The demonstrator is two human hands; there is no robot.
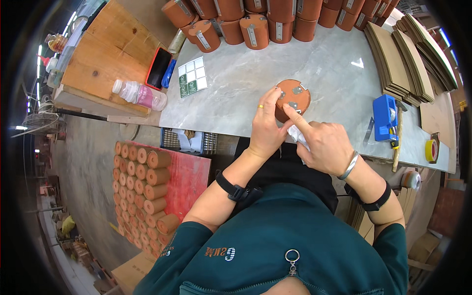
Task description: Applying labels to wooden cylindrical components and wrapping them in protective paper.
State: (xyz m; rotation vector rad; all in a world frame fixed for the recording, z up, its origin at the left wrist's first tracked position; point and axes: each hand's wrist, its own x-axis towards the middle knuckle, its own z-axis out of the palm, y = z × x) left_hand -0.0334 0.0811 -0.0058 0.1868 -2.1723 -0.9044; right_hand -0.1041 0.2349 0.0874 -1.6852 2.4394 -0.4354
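Together both hands' fingers [290, 112] pinch the round brown box [293, 97] closed

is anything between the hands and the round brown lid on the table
Nothing visible. The left hand already grips the lid at its near edge, and the right hand, holding a white cloth, presses its forefinger onto the lid.
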